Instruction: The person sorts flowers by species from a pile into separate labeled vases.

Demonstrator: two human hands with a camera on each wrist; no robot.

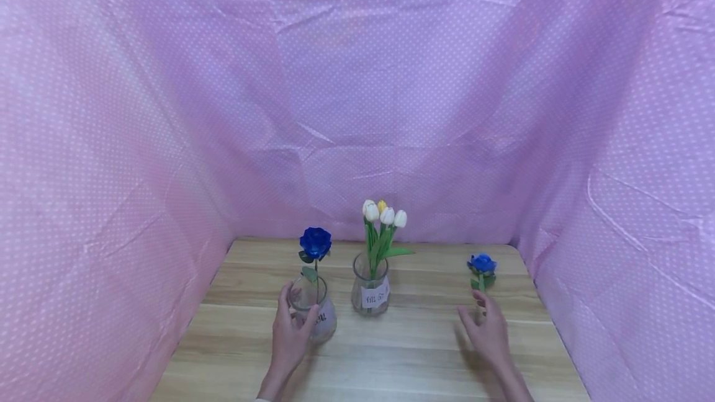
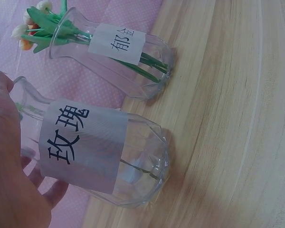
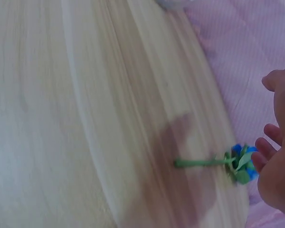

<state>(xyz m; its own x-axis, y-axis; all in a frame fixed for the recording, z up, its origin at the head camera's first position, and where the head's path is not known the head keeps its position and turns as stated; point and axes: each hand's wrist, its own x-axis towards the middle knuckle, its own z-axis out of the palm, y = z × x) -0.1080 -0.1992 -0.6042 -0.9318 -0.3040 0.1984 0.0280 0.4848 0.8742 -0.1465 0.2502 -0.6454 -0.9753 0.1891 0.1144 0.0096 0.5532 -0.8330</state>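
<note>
My left hand grips a clear glass vase round its neck, thumb on the near side. A paper label with two dark characters is stuck on that vase. One blue rose stands in it, its thin stem reaching down inside the glass. Over on the right, a second blue rose lies on the table; its short green stem shows in the right wrist view. My right hand hovers just above this rose's stem, fingers loosely bent and apart, holding nothing.
Between the hands, a second labelled glass vase holds several white tulips and a yellow one. Everything stands on a wood-grain table. Pink dotted cloth hangs behind and along both sides.
</note>
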